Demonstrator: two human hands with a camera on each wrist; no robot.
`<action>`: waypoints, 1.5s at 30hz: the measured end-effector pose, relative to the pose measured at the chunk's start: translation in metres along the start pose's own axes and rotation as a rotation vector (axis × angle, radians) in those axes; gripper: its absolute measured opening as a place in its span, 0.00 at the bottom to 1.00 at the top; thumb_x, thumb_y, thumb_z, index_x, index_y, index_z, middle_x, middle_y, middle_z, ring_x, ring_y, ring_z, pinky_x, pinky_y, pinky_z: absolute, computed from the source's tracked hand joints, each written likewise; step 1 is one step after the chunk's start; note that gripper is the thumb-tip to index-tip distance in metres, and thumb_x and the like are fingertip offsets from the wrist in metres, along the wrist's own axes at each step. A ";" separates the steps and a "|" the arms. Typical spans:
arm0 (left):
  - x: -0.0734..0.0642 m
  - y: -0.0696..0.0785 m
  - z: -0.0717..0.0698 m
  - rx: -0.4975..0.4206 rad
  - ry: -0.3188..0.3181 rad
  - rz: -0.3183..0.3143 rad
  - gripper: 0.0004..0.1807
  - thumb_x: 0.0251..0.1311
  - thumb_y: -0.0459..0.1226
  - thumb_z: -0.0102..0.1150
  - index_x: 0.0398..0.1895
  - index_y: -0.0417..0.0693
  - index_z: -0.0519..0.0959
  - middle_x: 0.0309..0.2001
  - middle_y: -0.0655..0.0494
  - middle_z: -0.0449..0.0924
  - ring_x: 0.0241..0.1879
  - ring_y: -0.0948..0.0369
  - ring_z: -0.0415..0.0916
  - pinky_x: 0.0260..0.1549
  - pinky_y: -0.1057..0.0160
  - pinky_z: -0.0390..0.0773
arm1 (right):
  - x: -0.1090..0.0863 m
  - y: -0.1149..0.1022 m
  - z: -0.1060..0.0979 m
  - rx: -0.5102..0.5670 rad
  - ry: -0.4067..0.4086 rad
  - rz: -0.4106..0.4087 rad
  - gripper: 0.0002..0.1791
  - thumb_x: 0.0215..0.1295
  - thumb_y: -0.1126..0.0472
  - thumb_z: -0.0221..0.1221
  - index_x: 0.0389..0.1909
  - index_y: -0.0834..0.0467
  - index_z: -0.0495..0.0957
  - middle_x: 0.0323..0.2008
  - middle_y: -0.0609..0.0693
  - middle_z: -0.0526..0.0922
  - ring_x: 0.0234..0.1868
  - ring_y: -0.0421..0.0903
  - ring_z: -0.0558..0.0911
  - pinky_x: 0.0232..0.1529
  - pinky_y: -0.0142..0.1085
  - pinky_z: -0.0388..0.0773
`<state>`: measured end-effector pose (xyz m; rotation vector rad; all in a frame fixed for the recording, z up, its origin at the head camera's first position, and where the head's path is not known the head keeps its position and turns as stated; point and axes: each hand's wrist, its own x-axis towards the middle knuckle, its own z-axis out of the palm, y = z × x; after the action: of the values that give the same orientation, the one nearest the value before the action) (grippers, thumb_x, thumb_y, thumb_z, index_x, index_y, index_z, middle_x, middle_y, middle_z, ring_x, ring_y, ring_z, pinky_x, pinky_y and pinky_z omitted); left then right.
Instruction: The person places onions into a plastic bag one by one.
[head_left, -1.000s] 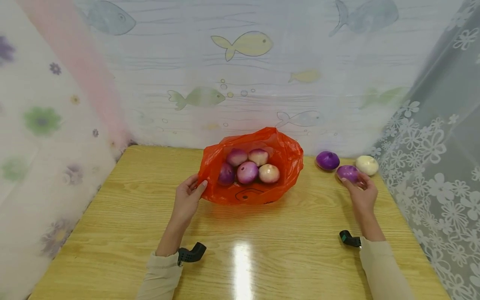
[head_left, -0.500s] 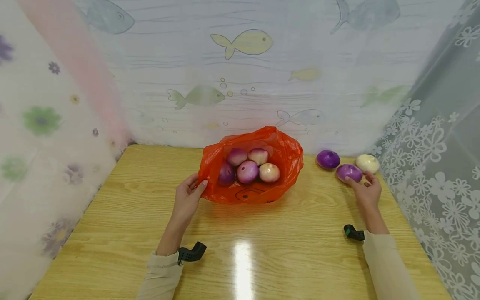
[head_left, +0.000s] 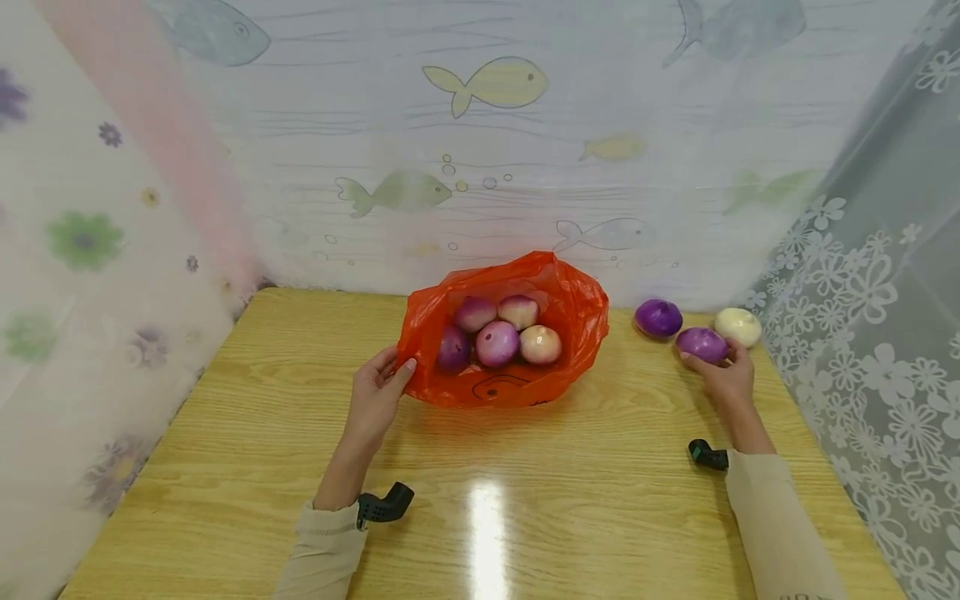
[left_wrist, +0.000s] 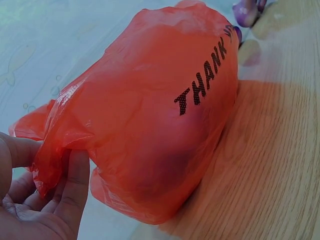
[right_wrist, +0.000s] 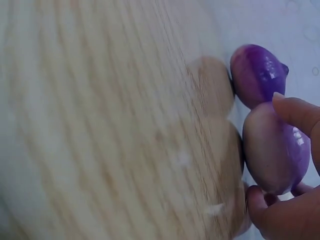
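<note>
My left hand (head_left: 375,393) pinches the left rim of a red plastic bag (head_left: 581,321) between thumb and fingers, and the bag's mouth stands open. Inside lie several purple-and-cream onions (head_left: 497,344). In the left wrist view, printed letters show on the bag's outer side (left_wrist: 135,120). At the far right, my right hand (head_left: 729,383) holds a glossy purple onion (head_left: 702,344), thumb on its left and fingers on its right. The right wrist view has the thumb and fingers on opposite sides of this onion (right_wrist: 270,150), which appears to rest on the table.
A darker purple onion (head_left: 658,318) lies behind and left of the held one. To its right sits a white onion (head_left: 737,327). The wooden table (head_left: 585,500) meets a fish-patterned curtain (head_left: 300,225) at the back and a lace curtain (head_left: 885,400) on the right.
My right hand first drew back slightly to the right of the purple onion, its fingers loosened, then came back left and closed around it. The left hand and bag stayed in place.
</note>
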<state>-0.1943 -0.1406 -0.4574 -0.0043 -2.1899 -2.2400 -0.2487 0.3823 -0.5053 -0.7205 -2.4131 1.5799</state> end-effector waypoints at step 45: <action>0.000 0.001 0.002 0.005 0.003 -0.005 0.23 0.75 0.31 0.53 0.69 0.36 0.69 0.64 0.38 0.75 0.56 0.55 0.80 0.50 0.70 0.82 | -0.071 -0.036 0.051 0.597 0.145 -0.430 0.44 0.46 0.85 0.69 0.67 0.65 0.68 0.56 0.49 0.71 0.55 0.44 0.75 0.52 0.23 0.77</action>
<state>-0.1940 -0.1383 -0.4564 0.0045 -2.1963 -2.2361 -0.2181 0.2953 -0.4860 -0.1788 -1.6921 1.8264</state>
